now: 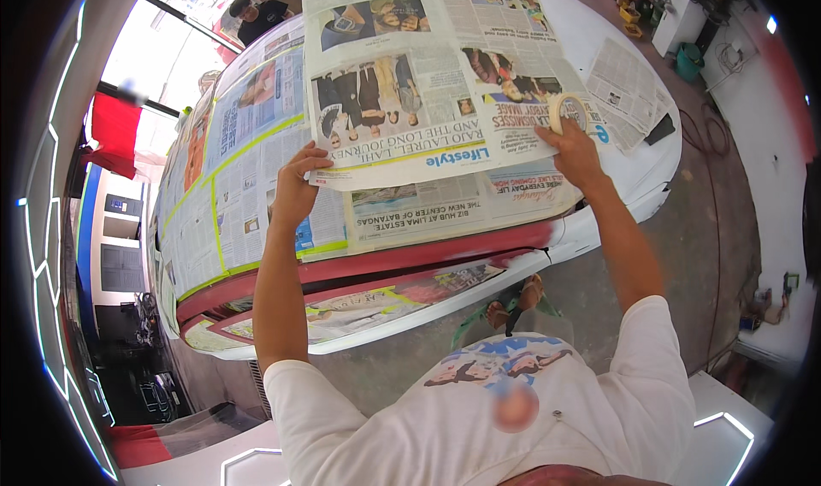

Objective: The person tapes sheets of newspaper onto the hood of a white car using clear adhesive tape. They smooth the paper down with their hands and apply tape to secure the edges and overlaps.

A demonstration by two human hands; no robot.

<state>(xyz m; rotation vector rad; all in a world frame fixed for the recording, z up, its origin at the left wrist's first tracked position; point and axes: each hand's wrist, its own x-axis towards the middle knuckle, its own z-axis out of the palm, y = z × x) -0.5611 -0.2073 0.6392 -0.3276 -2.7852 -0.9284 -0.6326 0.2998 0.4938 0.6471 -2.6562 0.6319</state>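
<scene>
A wide newspaper sheet (445,84) is stretched between my two hands over a car body covered in paper. My left hand (304,168) pinches the sheet's near left corner. At the near right corner, my right hand (575,154) grips the sheet together with a roll of masking tape (564,108), which stands up from the fingers. Under and beside the held sheet, more newspaper (419,212) lies on the car, with yellow-green tape strips (214,204) along its seams to the left. A red painted strip (410,262) of the body shows below the paper.
A loose newspaper page (624,88) lies on the white panel (658,148) at right. Another person (256,20) stands beyond the car's far left side. A green bucket (688,61) and a dark hose (718,221) are by the right wall. My feet (513,305) are on the concrete floor.
</scene>
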